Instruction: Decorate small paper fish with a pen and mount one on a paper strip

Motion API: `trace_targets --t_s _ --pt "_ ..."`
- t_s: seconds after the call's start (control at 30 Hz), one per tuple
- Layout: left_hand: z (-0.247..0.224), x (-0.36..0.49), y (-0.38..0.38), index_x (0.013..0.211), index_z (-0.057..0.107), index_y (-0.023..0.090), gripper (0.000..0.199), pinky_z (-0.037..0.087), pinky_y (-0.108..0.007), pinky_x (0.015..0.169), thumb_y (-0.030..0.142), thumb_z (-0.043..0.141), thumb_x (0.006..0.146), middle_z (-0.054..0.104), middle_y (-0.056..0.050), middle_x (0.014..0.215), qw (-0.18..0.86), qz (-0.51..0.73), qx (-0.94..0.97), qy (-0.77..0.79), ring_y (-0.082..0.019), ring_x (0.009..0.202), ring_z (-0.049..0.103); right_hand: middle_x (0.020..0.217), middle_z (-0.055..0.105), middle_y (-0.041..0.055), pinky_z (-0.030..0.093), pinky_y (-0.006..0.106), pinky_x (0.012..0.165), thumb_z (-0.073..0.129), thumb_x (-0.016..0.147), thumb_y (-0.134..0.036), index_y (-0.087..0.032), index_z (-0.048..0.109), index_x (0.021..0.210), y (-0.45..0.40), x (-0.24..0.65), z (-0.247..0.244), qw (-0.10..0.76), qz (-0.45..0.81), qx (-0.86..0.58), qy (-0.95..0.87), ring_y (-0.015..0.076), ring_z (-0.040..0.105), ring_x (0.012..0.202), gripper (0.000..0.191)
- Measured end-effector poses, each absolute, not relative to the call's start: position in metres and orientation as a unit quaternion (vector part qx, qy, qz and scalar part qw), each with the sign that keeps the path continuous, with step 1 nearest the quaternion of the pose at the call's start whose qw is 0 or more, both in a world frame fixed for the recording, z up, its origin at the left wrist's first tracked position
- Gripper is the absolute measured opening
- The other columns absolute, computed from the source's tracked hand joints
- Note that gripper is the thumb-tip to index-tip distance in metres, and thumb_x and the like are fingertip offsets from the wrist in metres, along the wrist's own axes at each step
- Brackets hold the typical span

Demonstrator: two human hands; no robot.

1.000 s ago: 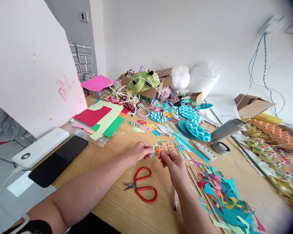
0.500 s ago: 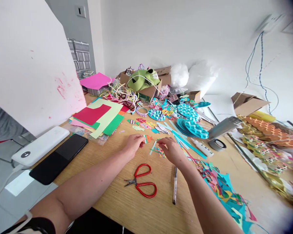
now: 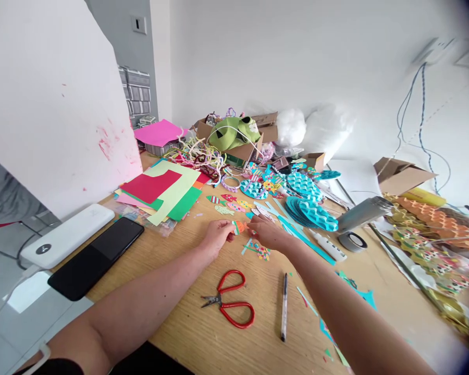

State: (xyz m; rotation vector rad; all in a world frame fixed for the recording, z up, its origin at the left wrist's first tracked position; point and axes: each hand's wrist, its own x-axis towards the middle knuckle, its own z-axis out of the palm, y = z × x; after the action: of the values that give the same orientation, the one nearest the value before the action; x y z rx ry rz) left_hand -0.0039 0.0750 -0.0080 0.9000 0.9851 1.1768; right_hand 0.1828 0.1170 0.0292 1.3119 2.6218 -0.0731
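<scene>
My left hand point(image 3: 218, 237) pinches a small orange paper fish point(image 3: 239, 227) with green and white stripes by its striped end, just above the table. Close by the fish's tail is my right hand point(image 3: 269, 233), its fingers bent together; what they hold, if anything, is hidden. Beneath and beside the right hand lie small colourful paper bits point(image 3: 262, 252) and thin strips. Several patterned paper fish point(image 3: 236, 207) rest just beyond the hands. Nearer to me are red-handled scissors point(image 3: 218, 300), blades slightly apart, and a pen point(image 3: 284, 310).
Coloured paper sheets point(image 3: 185, 179), a phone point(image 3: 96, 258) and a white power bank point(image 3: 68, 234) lie to the left. At right are scalloped blue paper pieces point(image 3: 316, 213), a glue bottle point(image 3: 330, 246), a tape roll point(image 3: 352, 241) and a metal flask point(image 3: 363, 213).
My right hand has moved left from above the paper bits to the fish's tail. The left hand still holds the fish. The camera view has shifted slightly.
</scene>
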Motion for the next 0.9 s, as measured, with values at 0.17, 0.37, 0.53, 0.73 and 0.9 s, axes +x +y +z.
trace_targets --t_s 0.17,0.37,0.53,0.73,0.9 --pt "-0.004 -0.004 0.074 0.049 0.055 0.017 0.012 0.034 -0.025 0.052 0.025 0.059 0.058 0.051 0.002 0.051 0.629 0.53 0.381 0.421 -0.011 0.05 0.045 0.102 0.063 0.0124 0.04 0.034 0.085 0.06 0.084 -0.012 -0.018 0.07 0.089 0.116 0.183 0.027 0.123 -0.017 0.443 0.888 0.0259 0.053 0.101 0.012" --pt "-0.004 -0.004 0.074 0.049 0.056 0.018 0.012 0.033 -0.024 0.051 0.027 0.059 0.056 0.051 0.003 0.049 0.63 0.53 0.378 0.424 -0.01 0.049 0.045 0.106 0.063 0.0143 0.04 0.034 0.086 0.06 0.084 -0.013 -0.015 0.068 0.099 0.114 0.185 0.026 0.123 -0.008 0.452 0.883 0.0268 0.053 0.103 0.016" --pt "-0.005 -0.004 0.074 0.049 0.055 0.018 0.012 0.035 -0.023 0.052 0.027 0.059 0.056 0.052 0.003 0.05 0.63 0.528 0.375 0.428 -0.01 0.049 0.046 0.101 0.064 0.0136 0.04 0.034 0.088 0.057 0.089 -0.016 -0.015 0.068 0.091 0.11 0.187 0.026 0.121 -0.006 0.454 0.883 0.026 0.053 0.103 0.012" --pt "-0.003 -0.004 0.073 0.049 0.055 0.018 0.012 0.035 -0.023 0.052 0.028 0.06 0.056 0.052 0.003 0.05 0.632 0.529 0.371 0.427 -0.011 0.05 0.046 0.103 0.063 0.0149 0.039 0.035 0.086 0.053 0.092 -0.017 -0.013 0.067 0.092 0.103 0.186 0.025 0.111 0.003 0.458 0.882 0.0259 0.052 0.1 0.014" --pt "-0.002 -0.004 0.072 0.048 0.055 0.018 0.013 0.034 -0.024 0.052 0.027 0.06 0.057 0.052 0.002 0.05 0.629 0.535 0.368 0.428 -0.011 0.051 0.045 0.104 0.063 0.0135 0.039 0.035 0.086 0.057 0.091 -0.018 -0.015 0.067 0.095 0.103 0.191 0.026 0.092 0.003 0.463 0.881 0.0261 0.052 0.103 0.011"
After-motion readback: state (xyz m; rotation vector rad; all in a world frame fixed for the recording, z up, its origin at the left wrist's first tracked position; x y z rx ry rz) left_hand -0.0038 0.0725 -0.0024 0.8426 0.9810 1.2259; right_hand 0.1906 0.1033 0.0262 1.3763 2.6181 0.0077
